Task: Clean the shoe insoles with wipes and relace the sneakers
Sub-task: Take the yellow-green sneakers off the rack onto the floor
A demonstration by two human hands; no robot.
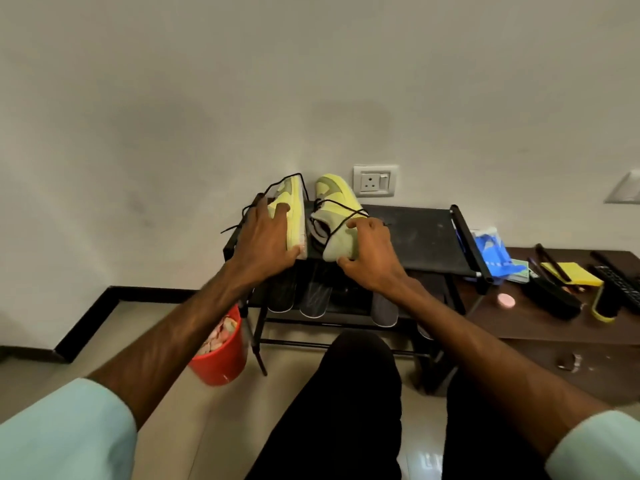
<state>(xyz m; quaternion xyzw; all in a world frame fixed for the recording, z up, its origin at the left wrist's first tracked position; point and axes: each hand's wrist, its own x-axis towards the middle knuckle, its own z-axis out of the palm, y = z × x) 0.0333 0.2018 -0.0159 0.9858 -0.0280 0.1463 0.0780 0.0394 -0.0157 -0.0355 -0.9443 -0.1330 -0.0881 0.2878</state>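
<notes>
Both hands are busy on the top shelf of the black shoe rack (419, 237), which stands against the wall below a socket (375, 180). The left hand (266, 237) grips the tipped sneaker (295, 206), fingers spread over its yellow side and thumb hooked at the sole edge. The right hand (370, 258) clasps the heel of the second sneaker (337, 195), fingers on top, thumb beneath. Black laces (277, 183) trail loosely over both shoes (one end dangles off the rack's left edge). Grey insoles (281, 294) lie side by side on the shelf below. A red bucket (221, 362) sits on the floor left of the rack. On the brown desk (519, 320) to the right lie a blue packet (491, 252) and brushes.
</notes>
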